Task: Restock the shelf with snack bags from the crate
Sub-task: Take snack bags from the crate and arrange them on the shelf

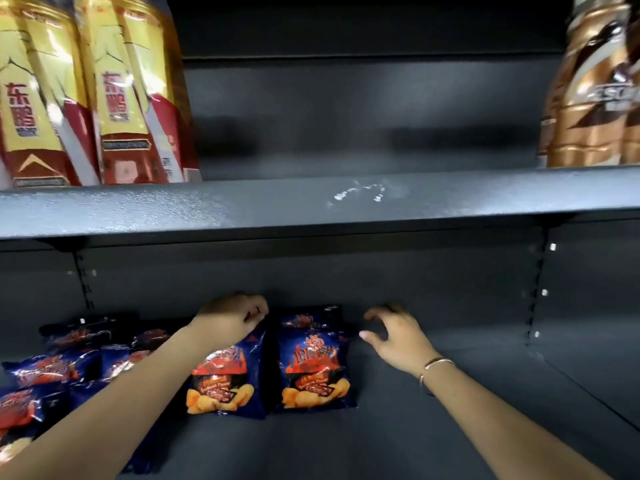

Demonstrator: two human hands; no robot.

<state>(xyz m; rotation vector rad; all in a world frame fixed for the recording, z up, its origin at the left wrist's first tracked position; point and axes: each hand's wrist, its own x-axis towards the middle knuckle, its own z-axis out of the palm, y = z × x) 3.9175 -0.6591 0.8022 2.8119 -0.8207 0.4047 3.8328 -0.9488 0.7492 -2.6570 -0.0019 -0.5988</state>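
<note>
Dim shelf interior; glare on upper shelf edge [311,202]; motion blur, wide-angle bending at edges.

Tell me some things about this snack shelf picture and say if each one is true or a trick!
1. The snack bags are dark blue with orange on them. True.
2. The right hand is holding a snack bag. False: its fingers are spread over the bare lower shelf, beside the bags, and hold nothing.
3. The left hand is at the top of a snack bag. True.
4. The upper shelf is full all the way across. False: yellow and red drink packs stand at its left, brown bottles at its right, and the middle is bare.
5. The person wears a bracelet on the left wrist. False: it is on the right wrist.
</note>
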